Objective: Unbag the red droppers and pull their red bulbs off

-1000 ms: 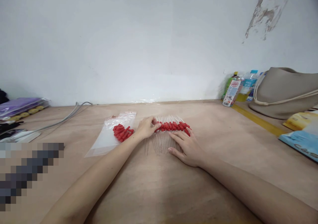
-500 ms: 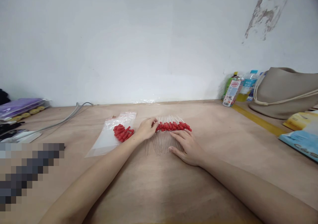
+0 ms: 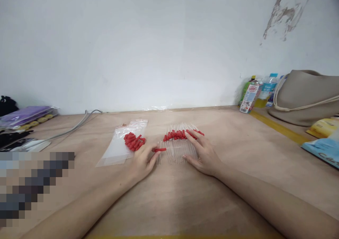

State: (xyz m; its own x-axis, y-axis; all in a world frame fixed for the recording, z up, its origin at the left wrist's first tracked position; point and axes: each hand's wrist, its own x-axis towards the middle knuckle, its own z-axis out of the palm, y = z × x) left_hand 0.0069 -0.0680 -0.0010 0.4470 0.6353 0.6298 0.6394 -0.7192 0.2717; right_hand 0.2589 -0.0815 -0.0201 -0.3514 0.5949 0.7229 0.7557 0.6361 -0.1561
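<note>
Head view: the left hand (image 3: 141, 161) has its grip narrow, thumb and fingers pinched on one slender red piece (image 3: 161, 149), which points to the right. This piece lies just nearer the viewer than the left end of a row of red pieces (image 3: 174, 135) and beside the near parts of the clear tubes (image 3: 171, 156). A faint clear line runs on from its right end; it may be a tube attached to it, but transparency and blur make this uncertain.

The right hand (image 3: 206, 156) has its grip wide, palm down and fingers spread. Its longer fingers reach over the right part of the row, while the thumb lies at the near part of the tubes. The tubes are ranged side by side, extending both beyond the row and toward the viewer.

To the left of the row, a pile of red pieces (image 3: 133, 142) lies upon a clear plastic bag (image 3: 111, 156), whose right side the left hand partly overlaps in view. All rest on a wooden surface (image 3: 174, 200).

Farther left are a grey cable (image 3: 76, 126) and a purple packet (image 3: 28, 115); a pixelated patch hides the lower left corner. At the far right stand a labelled carton (image 3: 249, 99), a blue-capped bottle (image 3: 268, 90) and a grey-brown bag (image 3: 304, 99), with a yellow packet (image 3: 321, 129) and a blue packet (image 3: 321, 149) nearer. Behind rises a white wall (image 3: 132, 55), marked at upper right by a damaged patch (image 3: 287, 12).
</note>
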